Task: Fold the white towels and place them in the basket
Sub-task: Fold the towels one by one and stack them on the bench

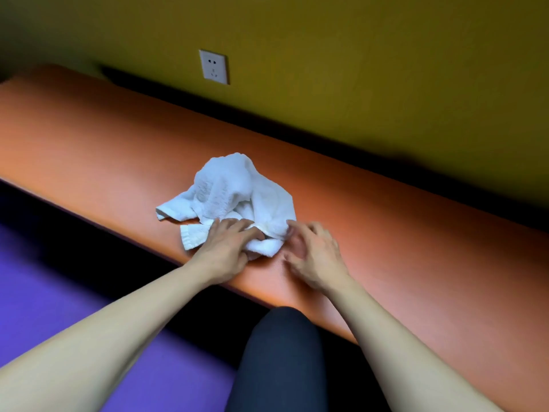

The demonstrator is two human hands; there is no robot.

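Note:
A crumpled white towel [228,197] lies in a loose heap on the orange padded bench [104,150]. My left hand [228,248] rests on the towel's near edge, fingers curled into the cloth and gripping it. My right hand [312,257] is just right of the towel's near corner, fingers spread and bent, fingertips touching the cloth; it looks slightly blurred. No basket is in view.
The bench runs diagonally from far left to near right along a yellow-green wall with a white power socket [214,66]. A purple floor [59,292] lies to the left of the bench. My dark-clad knee [279,358] is against the bench's near edge.

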